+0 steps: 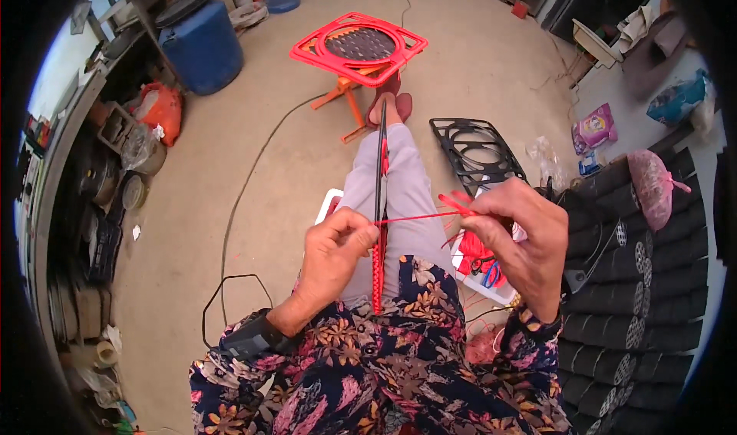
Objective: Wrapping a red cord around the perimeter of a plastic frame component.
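A thin black frame (380,166) stands edge-on between my legs, with red woven cord (377,281) along its lower part. My left hand (332,252) is closed at the frame's left side, thumb and fingertips against its edge where a red cord (421,219) comes out. From there the cord runs fairly straight to the right. Its other end is pinched between thumb and fingers of my right hand (523,232), with a short loop sticking out above the fingertips. The frame's far side is hidden from view.
Ahead, a red square frame with a dark woven centre (361,44) rests on an orange stand (345,97). Another black frame (477,153) lies to the right above a white tray (491,285) with red cord and scissors. Black stacked pieces (637,327) fill the right side; a blue barrel (201,47) stands left.
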The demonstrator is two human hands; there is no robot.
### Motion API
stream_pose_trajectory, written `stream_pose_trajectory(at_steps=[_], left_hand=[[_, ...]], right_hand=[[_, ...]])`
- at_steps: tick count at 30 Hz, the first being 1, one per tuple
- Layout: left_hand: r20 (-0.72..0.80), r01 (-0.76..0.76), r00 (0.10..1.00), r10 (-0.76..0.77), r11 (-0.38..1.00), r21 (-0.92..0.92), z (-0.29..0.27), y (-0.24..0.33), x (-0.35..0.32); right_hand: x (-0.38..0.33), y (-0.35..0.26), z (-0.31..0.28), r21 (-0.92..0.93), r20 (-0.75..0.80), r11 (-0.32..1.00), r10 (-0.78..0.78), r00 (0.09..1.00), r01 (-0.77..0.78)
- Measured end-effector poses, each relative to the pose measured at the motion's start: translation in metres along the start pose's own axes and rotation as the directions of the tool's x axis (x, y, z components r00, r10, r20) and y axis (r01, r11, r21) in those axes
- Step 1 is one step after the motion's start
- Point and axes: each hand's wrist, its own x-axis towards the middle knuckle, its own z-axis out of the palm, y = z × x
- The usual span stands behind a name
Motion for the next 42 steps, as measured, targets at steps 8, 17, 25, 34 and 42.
stream_pose_trajectory(at_steps=[8, 17, 25, 34, 42], left_hand=[[-0.154, 0.304, 0.911, -0.382, 0.876, -0.373, 0.000, -0.023, -0.002], [-0.014, 0.559, 0.808, -0.589, 0.773, -0.299, -0.003, -0.010, -0.006], [0.181, 0.660, 0.725, -0.664, 0.595, -0.459, -0.013, -0.008, -0.007], [0.330, 0.674, 0.724, -0.605, 0.521, -0.524, -0.018, -0.026, -0.006], [0.239, 0.641, 0.761, -0.603, 0.645, -0.415, -0.011, -0.012, -0.002]], right_hand=[[-0.066, 0.059, 0.092, 0.269, 0.282, 0.858, 0.365, 0.887, -0.438], [-0.081, 0.049, 0.134, 0.619, 0.367, 0.473, 0.531, 0.764, -0.627], [-0.085, 0.054, 0.144, 0.696, 0.221, 0.542, 0.463, 0.858, -0.471], [-0.081, 0.052, 0.132, 0.722, 0.461, 0.295, 0.470, 0.753, -0.626], [-0.075, 0.052, 0.127, 0.664, 0.460, 0.360, 0.495, 0.737, -0.656]])
